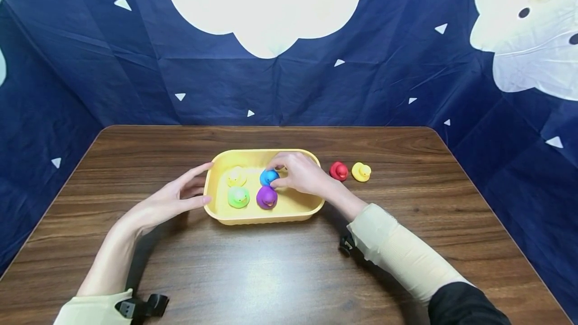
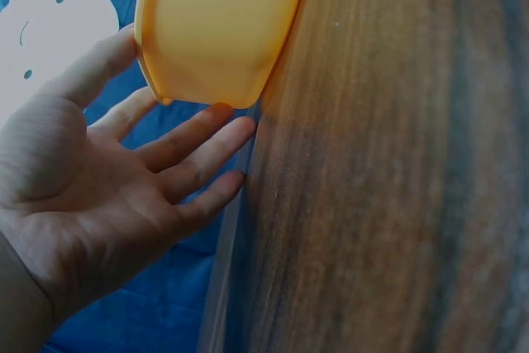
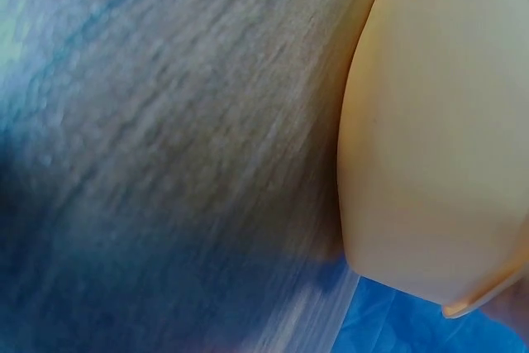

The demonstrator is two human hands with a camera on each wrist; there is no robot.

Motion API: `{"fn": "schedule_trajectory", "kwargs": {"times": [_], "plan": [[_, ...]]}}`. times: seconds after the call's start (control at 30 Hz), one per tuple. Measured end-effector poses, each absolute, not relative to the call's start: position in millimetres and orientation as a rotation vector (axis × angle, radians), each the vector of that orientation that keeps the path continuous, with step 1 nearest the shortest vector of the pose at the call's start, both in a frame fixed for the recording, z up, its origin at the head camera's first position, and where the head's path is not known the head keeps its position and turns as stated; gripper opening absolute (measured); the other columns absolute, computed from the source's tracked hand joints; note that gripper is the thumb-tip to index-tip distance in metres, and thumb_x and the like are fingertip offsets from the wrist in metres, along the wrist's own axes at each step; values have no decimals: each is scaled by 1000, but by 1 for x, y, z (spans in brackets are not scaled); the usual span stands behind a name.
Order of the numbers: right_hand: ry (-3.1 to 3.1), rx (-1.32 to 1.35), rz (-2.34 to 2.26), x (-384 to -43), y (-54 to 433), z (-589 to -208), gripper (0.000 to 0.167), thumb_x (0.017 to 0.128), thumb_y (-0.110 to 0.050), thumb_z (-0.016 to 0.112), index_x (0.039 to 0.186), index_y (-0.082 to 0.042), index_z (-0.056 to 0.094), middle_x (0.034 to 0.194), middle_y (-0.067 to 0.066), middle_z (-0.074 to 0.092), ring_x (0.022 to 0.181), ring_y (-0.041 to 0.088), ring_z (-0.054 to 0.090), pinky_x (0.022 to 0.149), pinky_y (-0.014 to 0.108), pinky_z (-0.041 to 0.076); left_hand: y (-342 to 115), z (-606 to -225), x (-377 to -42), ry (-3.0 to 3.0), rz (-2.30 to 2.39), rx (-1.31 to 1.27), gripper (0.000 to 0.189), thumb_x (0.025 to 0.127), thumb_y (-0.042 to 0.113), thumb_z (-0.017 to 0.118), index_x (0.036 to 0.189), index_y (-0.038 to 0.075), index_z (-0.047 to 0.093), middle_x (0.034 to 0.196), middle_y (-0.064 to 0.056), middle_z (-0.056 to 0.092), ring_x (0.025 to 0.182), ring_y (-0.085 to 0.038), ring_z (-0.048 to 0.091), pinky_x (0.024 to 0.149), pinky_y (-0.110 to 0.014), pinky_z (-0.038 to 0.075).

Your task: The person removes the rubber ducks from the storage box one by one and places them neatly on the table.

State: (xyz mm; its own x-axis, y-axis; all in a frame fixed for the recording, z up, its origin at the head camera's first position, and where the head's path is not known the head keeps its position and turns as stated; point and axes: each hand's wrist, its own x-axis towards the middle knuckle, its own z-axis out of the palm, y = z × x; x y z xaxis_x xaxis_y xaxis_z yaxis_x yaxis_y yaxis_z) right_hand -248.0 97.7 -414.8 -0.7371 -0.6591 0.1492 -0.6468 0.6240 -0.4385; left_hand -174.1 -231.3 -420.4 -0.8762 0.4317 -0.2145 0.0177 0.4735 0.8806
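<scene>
A yellow plastic bin (image 1: 266,218) sits on the wooden table, holding several rubber ducks. Inside it, my right hand (image 1: 300,172) pinches a blue rubber duck (image 1: 269,177) between thumb and fingers. Just in front of that one is a purple rubber duck (image 1: 267,197). On the bin's left side are a yellow rubber duck (image 1: 236,177) and a green rubber duck (image 1: 238,197). My left hand (image 1: 169,199) touches the bin's left end with fingers spread and fairly straight. The left wrist view shows these fingertips against the bin's end wall (image 2: 219,31). The right wrist view hides the right fingers behind the bin's side (image 3: 438,138).
To the right of the bin, a red rubber duck (image 1: 338,171) and another yellow rubber duck (image 1: 361,171) rest on the table (image 1: 266,270). A dark blue cloth (image 1: 217,84) with white clouds hangs behind and beside the table.
</scene>
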Motion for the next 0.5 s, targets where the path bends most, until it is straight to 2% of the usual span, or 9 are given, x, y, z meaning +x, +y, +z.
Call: {"fn": "schedule_trajectory", "kwargs": {"times": [0.07, 0.13, 0.33, 0.5], "plan": [[2811, -1137, -753, -249, 98, -415, 29, 81, -25, 90, 106, -15, 79, 105, -2, 75, 101, 17, 70, 90, 30, 54, -231, -421, -174, 2320, 1375, 377, 79, 103, 33, 64, 166, 27, 16, 161, -21, 40, 147, -41, 42, 106, -37, 47], [2808, -1134, -764, -249, 98, -415, 29, 80, -25, 90, 105, -15, 79, 105, -2, 75, 101, 17, 70, 90, 30, 54, -231, -421, -174, 2321, 1376, 377, 79, 103, 33, 64, 166, 28, 16, 161, -21, 40, 147, -40, 43, 106, -37, 47], [2803, -1074, -813, -251, 99, -415, 25, 80, -25, 90, 101, -16, 79, 100, -4, 76, 98, 14, 71, 90, 28, 54, -231, -421, -173, 2311, 1384, 371, 81, 102, 34, 65, 166, 30, 16, 161, -21, 40, 148, -40, 42, 101, -26, 47], [2785, -1028, -879, -252, 99, -415, 22, 80, -22, 88, 98, -16, 77, 95, -5, 75, 96, 12, 72, 90, 30, 56, -231, -421, -173, 2315, 1382, 370, 80, 102, 34, 65, 166, 31, 16, 161, -21, 41, 148, -40, 42, 104, -32, 47]]}}
